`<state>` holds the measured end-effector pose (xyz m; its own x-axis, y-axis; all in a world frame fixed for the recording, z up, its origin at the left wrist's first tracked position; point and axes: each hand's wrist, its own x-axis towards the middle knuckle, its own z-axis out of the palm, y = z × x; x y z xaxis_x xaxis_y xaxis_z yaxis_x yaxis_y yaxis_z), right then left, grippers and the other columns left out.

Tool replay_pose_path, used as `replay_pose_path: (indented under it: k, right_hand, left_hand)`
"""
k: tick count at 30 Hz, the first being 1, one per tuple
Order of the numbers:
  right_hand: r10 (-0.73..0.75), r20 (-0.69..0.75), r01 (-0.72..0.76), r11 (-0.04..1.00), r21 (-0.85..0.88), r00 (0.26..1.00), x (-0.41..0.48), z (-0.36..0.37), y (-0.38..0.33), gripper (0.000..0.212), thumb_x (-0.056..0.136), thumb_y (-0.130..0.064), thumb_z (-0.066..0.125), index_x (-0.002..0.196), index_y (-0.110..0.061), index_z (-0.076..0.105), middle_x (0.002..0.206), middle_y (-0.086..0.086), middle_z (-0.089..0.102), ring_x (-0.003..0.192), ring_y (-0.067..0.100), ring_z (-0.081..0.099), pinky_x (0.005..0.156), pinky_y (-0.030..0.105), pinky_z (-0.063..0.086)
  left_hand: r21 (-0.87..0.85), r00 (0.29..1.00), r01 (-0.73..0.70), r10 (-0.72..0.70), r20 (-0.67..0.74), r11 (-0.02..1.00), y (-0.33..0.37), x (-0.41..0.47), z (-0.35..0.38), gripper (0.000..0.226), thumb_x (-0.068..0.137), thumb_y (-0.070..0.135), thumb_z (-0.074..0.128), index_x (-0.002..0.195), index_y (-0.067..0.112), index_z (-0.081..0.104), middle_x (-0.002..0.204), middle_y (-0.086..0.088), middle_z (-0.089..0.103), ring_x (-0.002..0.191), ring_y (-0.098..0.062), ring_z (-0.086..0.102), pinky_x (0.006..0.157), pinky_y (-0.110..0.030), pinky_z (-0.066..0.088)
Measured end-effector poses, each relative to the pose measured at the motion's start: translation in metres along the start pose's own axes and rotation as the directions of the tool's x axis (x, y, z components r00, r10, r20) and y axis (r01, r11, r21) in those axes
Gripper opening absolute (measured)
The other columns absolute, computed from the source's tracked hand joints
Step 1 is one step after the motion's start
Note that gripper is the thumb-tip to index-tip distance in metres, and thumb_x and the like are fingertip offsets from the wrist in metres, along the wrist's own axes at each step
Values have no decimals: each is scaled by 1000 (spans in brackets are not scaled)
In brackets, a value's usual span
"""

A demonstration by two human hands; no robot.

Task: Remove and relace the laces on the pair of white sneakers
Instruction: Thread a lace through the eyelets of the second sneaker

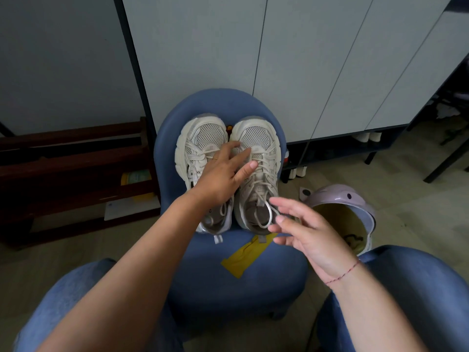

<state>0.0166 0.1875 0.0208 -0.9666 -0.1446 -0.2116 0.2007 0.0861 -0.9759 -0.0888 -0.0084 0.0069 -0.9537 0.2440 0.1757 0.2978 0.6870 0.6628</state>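
Two white sneakers stand side by side on the seat of a blue stool (pixel 228 280), with toes to the far side and heels to the near side. The left sneaker (pixel 208 137) and the right sneaker (pixel 256 138) touch each other along their inner sides, and both are laced.

The left hand (pixel 223 174) lies over the middle of the left sneaker. Its fingers are straight and spread, and the thumb reaches onto the laces of the right sneaker.

The right hand (pixel 304 232) is at the heel of the right sneaker, with the palm turned left and the fingers loosely spread, holding nothing. A loose lace loop (pixel 269 214) hangs over the heel opening just beside the fingertips; I cannot tell if they touch it.

A yellow paper (pixel 241 260) lies on the seat near the heels. A lilac bin (pixel 340 196) stands on the floor to the right of the stool.
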Motion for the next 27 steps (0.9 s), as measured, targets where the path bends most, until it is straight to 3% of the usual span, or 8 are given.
replay_pose_path:
  k: [5,8,10,14,20,22,25,27]
  right_hand:
    - [72,-5,-72,991,-113,997,21,17,15,24,94,-13,56,117,-14,63,102,-12,63,95,0,59,79,13,49]
    - [106,-20,-107,994,-36,994,41,23,23,10,93,-16,59,96,-18,68,99,-4,69,104,14,63,98,32,48]
    - [117,3,-117,993,-7,993,55,31,28,7,90,-21,63,91,-21,70,102,0,71,106,20,63,101,44,46]
    - [130,20,-131,991,29,991,77,42,39,11,82,-34,68,88,-26,71,104,-2,72,108,22,61,102,49,44]
    - [124,3,-124,992,13,992,53,31,41,14,92,-17,60,98,-28,66,114,1,68,111,20,60,103,43,44]
    - [98,-16,-98,995,-9,995,35,20,40,23,92,-13,59,113,-23,63,120,0,64,111,13,59,102,33,46]
    - [16,-29,-15,999,35,999,21,11,41,36,92,-12,58,127,-22,53,117,-9,61,102,-6,56,82,10,48]
    - [10,22,-12,993,114,1000,26,15,38,38,90,-17,61,126,-26,51,116,-14,61,103,-8,56,83,10,47]
  left_hand:
    - [9,1000,-5,5,4,1000,1,-1,-1,68,93,60,31,150,25,41,160,0,21,145,-23,27,118,-47,25]
    - [4,1000,-10,10,-1,1000,0,0,-1,68,93,60,31,150,25,41,160,1,21,146,-23,26,119,-47,25]
    - [7,1000,-5,5,1,1000,0,0,-1,71,91,62,30,150,24,41,160,1,21,146,-23,26,119,-46,25]
    - [-9,1000,-3,3,2,1000,1,0,-1,74,91,67,28,151,25,41,160,2,20,146,-22,26,119,-45,24]
    - [0,1000,-10,10,2,1000,1,0,-1,75,89,64,28,151,24,40,160,1,21,146,-22,26,119,-46,25]
    - [8,1000,-9,9,7,1000,1,0,-1,77,87,65,27,151,24,40,160,1,21,146,-22,25,119,-46,24]
    - [21,1000,-15,15,-3,1000,-1,1,1,77,88,66,26,151,24,40,160,1,21,146,-23,26,119,-46,25]
    - [41,999,-31,32,-19,999,-4,2,2,73,93,67,29,151,24,41,160,0,22,145,-24,27,118,-46,25]
